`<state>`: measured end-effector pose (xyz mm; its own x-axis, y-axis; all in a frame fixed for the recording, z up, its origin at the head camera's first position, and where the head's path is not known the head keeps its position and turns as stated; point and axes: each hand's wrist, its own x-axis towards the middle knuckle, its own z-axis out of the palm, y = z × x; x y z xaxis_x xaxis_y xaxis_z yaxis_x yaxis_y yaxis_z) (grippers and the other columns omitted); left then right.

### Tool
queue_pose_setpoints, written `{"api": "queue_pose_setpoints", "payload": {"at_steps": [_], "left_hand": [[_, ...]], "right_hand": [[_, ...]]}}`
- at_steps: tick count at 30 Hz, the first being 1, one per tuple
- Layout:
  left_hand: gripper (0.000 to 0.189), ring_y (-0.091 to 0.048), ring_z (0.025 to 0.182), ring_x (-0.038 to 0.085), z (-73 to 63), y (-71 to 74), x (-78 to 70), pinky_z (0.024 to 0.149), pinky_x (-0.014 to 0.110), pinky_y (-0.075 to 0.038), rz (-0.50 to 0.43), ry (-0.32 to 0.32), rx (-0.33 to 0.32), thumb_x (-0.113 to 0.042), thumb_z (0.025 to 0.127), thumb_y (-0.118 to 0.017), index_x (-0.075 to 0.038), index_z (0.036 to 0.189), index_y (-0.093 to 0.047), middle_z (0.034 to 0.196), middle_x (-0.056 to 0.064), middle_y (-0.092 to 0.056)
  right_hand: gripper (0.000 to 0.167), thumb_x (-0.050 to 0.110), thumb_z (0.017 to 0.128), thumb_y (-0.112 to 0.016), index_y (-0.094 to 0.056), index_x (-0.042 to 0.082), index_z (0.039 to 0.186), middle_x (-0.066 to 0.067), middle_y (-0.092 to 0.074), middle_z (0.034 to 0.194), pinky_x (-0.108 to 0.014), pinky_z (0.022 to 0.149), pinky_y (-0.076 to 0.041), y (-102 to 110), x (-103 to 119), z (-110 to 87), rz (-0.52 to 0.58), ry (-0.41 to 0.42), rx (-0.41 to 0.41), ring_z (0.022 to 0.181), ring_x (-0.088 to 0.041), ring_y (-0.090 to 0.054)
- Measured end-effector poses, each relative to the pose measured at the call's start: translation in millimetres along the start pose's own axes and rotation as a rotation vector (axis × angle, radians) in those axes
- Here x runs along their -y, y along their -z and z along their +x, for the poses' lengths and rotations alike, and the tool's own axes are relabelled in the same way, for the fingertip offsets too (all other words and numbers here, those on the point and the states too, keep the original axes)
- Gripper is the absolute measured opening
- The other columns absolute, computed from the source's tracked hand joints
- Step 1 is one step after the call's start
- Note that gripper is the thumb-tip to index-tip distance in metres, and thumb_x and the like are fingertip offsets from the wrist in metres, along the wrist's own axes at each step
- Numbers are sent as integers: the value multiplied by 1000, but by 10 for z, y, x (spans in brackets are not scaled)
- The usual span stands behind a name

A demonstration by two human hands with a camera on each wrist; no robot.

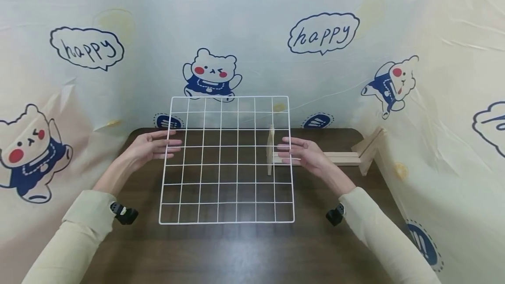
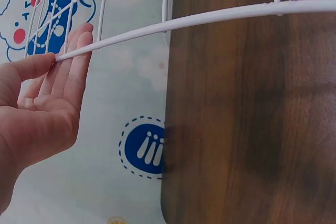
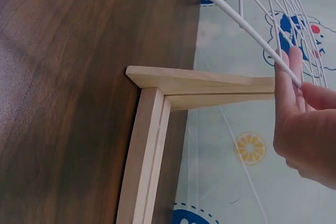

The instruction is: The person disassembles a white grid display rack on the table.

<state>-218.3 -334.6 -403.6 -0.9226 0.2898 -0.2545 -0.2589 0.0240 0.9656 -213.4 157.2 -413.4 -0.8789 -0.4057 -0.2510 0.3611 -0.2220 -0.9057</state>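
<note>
A white wire grid panel (image 1: 237, 164) is held up in front of the body, above the brown table. My left hand (image 1: 144, 148) pinches its left edge rod between thumb and fingers, the other fingers reaching behind the mesh. On the opposite side, my right hand (image 1: 309, 154) grips the right edge rod in the same way. The left wrist view shows the thumb of the left hand (image 2: 44, 116) on the white rod (image 2: 210, 18). Close behind the right hand (image 3: 310, 129) lies a light wooden stand (image 3: 142, 166), partly covered by panel and fingers in the head view.
The stand's long double bar (image 1: 341, 158) runs along the back right of the table (image 1: 221, 253), with an upright end piece (image 1: 371, 150) near the right curtain. Printed cloth (image 1: 260, 21) closes off the back and both sides.
</note>
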Motion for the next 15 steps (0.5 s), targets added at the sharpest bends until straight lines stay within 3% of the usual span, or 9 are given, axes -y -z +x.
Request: {"api": "queue_pose_setpoints", "payload": {"at_steps": [6,12,15], "left_hand": [[56,-64,108,28,-65,56,25,91,45,-49,13,13,-4,-11,100,-52,-2,150,-27,118,9,-68],[54,-64,108,27,-98,160,60,95,48,-45,6,37,-4,-10,102,-47,-4,152,-24,117,8,-68],[52,-64,108,27,-107,216,73,94,46,-47,-2,48,-9,-9,103,-45,-6,151,-26,116,7,-69]], "right_hand": [[46,-8,99,-42,-38,0,144,-30,-44,140,-47,97,-47,-33,-30,54,-20,-29,64,114,-35,-60],[49,-10,99,-39,-32,-3,147,-29,-44,140,-54,105,-35,-116,-93,125,30,-15,70,121,-41,-51],[50,-9,98,-43,-32,-3,147,-26,-49,137,-52,102,-39,-161,-123,146,44,-15,55,117,-37,-57]]}}
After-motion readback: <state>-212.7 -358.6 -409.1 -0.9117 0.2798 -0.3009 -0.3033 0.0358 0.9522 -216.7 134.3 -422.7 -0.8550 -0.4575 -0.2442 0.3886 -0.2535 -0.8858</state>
